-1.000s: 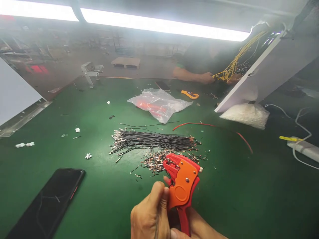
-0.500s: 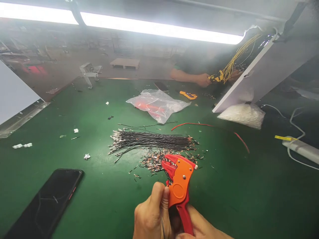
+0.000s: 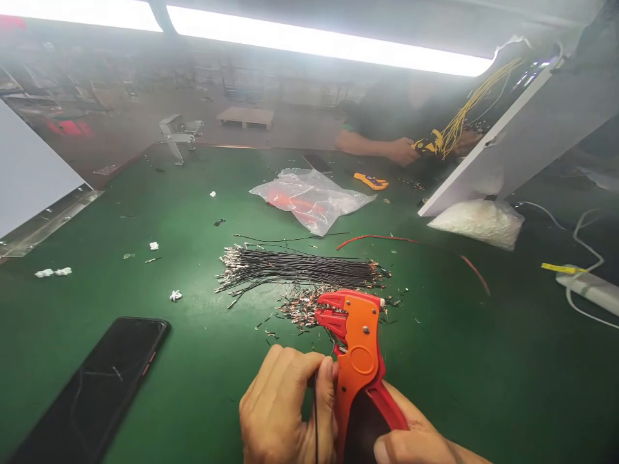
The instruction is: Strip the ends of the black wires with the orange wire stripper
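My right hand (image 3: 411,441) is closed round the handles of a red and orange wire stripper (image 3: 360,351), whose jaws point up and to the left. A black wire (image 3: 316,412) is pinched between the thumb and forefinger of my left hand (image 3: 287,403), right beside the tool's lower body. The wire's upper end is hidden by my fingers and the tool. Behind the jaws lies a heap of short wire offcuts (image 3: 300,306). Beyond it, a bundle of black wires (image 3: 304,265) has metal terminals on the left and bare copper at the right.
A black phone (image 3: 97,386) lies at the left. Farther back are a clear plastic bag (image 3: 338,200), a yellow tool (image 3: 371,181) and a bag of white pieces (image 3: 478,222). Across the table another person's hand (image 3: 403,151) holds a yellow tool with yellow wires.
The wire stripper's handles have spread apart, and my right hand has shifted right. My left hand has turned, showing more of its back. The camera view has shifted slightly.
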Demonstrator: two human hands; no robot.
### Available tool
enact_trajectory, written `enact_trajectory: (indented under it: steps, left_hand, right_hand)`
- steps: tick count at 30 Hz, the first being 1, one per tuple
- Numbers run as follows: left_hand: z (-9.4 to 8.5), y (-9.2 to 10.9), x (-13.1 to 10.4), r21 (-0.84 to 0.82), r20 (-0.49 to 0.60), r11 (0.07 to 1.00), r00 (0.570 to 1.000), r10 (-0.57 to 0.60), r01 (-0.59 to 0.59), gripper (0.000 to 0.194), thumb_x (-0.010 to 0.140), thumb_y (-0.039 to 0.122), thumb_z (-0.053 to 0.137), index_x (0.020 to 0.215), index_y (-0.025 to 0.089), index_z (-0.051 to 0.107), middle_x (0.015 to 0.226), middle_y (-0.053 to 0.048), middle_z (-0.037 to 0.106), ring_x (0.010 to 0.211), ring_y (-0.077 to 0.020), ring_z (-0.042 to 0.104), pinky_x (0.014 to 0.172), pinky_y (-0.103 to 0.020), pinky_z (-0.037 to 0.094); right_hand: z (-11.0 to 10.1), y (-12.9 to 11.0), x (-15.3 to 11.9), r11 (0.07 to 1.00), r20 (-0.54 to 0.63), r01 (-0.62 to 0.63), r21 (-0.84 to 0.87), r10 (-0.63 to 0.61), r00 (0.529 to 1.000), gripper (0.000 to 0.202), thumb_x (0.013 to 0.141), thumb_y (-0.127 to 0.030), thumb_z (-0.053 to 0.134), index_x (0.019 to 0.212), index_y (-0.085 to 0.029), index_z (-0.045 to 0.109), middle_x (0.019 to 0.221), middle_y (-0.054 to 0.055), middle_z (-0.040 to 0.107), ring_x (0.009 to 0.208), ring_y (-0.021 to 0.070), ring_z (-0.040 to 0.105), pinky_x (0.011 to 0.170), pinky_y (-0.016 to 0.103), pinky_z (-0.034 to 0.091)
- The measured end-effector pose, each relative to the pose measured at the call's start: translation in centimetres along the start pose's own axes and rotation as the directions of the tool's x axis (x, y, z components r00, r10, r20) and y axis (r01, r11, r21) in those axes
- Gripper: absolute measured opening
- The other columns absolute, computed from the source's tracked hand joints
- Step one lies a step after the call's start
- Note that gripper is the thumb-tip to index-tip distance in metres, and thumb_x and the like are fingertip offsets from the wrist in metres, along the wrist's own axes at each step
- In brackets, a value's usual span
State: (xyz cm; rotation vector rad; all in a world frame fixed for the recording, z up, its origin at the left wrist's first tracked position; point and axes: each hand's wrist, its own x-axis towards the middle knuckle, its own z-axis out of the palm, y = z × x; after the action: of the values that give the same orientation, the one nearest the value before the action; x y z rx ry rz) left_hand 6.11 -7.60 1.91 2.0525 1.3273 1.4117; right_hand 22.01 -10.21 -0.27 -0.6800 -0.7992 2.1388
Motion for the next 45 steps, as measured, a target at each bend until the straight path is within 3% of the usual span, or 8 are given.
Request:
enact_trajectory:
  steps: [7, 12, 17, 23, 29, 36, 42, 45]
  left_hand:
    - [-0.2, 0.3, 0.1, -0.022, 0.002, 1.0, 1.0, -0.017, 0.017, 0.013, 0.085, 0.007, 0.063, 0.086, 0.02, 0.062, 0.064, 0.002, 0.059, 0.057, -0.0133, 0.047, 0.055, -0.026, 0.04]
    - [-0.5, 0.6, 0.4, -0.121, 0.023, 0.984, 0.992, -0.125, 0.127, 0.011, 0.088, 0.013, 0.06, 0.081, 0.021, 0.063, 0.063, 0.003, 0.057, 0.055, -0.0119, 0.051, 0.053, -0.025, 0.043]
    - [-0.5, 0.9, 0.4, -0.158, 0.088, 0.948, 0.96, -0.267, 0.278, 0.017, 0.091, 0.022, 0.059, 0.075, 0.022, 0.064, 0.06, 0.004, 0.056, 0.052, -0.011, 0.054, 0.05, -0.023, 0.044]
    - [-0.3, 1.1, 0.1, -0.186, 0.101, 0.927, 0.945, -0.311, 0.325, 0.025, 0.091, 0.025, 0.058, 0.067, 0.021, 0.06, 0.057, 0.003, 0.054, 0.05, -0.0111, 0.055, 0.045, -0.022, 0.041]
    - [-0.5, 1.0, 0.2, -0.229, 0.179, 0.89, 0.915, -0.36, 0.395, 0.027, 0.091, 0.029, 0.058, 0.065, 0.021, 0.058, 0.059, 0.001, 0.057, 0.052, -0.0117, 0.056, 0.045, -0.021, 0.042]
    - [-0.7, 1.3, 0.4, -0.272, 0.268, 0.819, 0.858, -0.439, 0.504, 0.033, 0.091, 0.031, 0.056, 0.06, 0.02, 0.058, 0.058, 0.001, 0.06, 0.054, -0.012, 0.057, 0.048, -0.021, 0.042]
    - [-0.8, 1.6, 0.8, -0.267, 0.321, 0.768, 0.805, -0.498, 0.582, 0.031, 0.088, 0.032, 0.061, 0.059, 0.019, 0.06, 0.056, 0.004, 0.06, 0.051, -0.0088, 0.053, 0.052, -0.019, 0.039]
    - [-0.6, 1.6, 0.8, -0.289, 0.319, 0.762, 0.809, -0.495, 0.58, 0.031, 0.088, 0.031, 0.061, 0.059, 0.02, 0.06, 0.055, 0.005, 0.06, 0.05, -0.008, 0.052, 0.053, -0.018, 0.039]
  right_hand:
    - [0.5, -1.1, 0.1, 0.988, 0.027, 0.036, -0.152, -0.032, 0.999, 0.065, 0.073, -0.046, 0.067, 0.129, -0.016, 0.054, 0.105, 0.014, 0.067, 0.097, 0.0317, 0.064, 0.088, 0.046, 0.048]
    - [1.1, -1.2, 0.7, 0.978, 0.083, 0.089, -0.186, -0.075, 0.994, 0.064, 0.074, -0.052, 0.066, 0.124, -0.013, 0.057, 0.104, 0.013, 0.066, 0.098, 0.0308, 0.061, 0.091, 0.045, 0.045]
    - [0.7, -1.0, 0.5, 0.972, 0.086, 0.044, -0.232, -0.024, 0.996, 0.058, 0.077, -0.058, 0.063, 0.111, -0.012, 0.062, 0.092, 0.011, 0.063, 0.085, 0.0255, 0.059, 0.083, 0.04, 0.046]
    - [0.6, -1.0, 0.7, 0.967, 0.068, 0.07, -0.244, -0.055, 0.996, 0.058, 0.076, -0.065, 0.062, 0.102, -0.013, 0.063, 0.083, 0.007, 0.056, 0.078, 0.0216, 0.054, 0.077, 0.035, 0.045]
    - [0.1, 0.0, 0.6, 0.977, 0.07, 0.046, -0.209, -0.032, 0.997, 0.052, 0.076, -0.068, 0.061, 0.081, -0.017, 0.06, 0.071, 0.003, 0.051, 0.064, 0.0176, 0.049, 0.066, 0.033, 0.042]
    - [-0.8, 1.8, 0.3, 0.992, 0.037, 0.12, -0.025, -0.119, 0.992, 0.043, 0.088, -0.057, 0.059, 0.094, -0.015, 0.053, 0.061, -0.003, 0.048, 0.051, 0.0097, 0.042, 0.05, 0.022, 0.036]
    - [-1.1, 2.0, -0.3, 0.996, -0.026, 0.063, -0.058, -0.065, 0.998, 0.045, 0.086, -0.061, 0.061, 0.09, -0.018, 0.05, 0.057, -0.005, 0.049, 0.047, 0.0085, 0.041, 0.049, 0.022, 0.035]
    - [-1.3, 2.2, -0.3, 0.996, -0.038, 0.05, -0.078, -0.053, 0.998, 0.047, 0.084, -0.064, 0.061, 0.086, -0.019, 0.049, 0.052, -0.007, 0.045, 0.043, 0.0078, 0.037, 0.046, 0.021, 0.032]
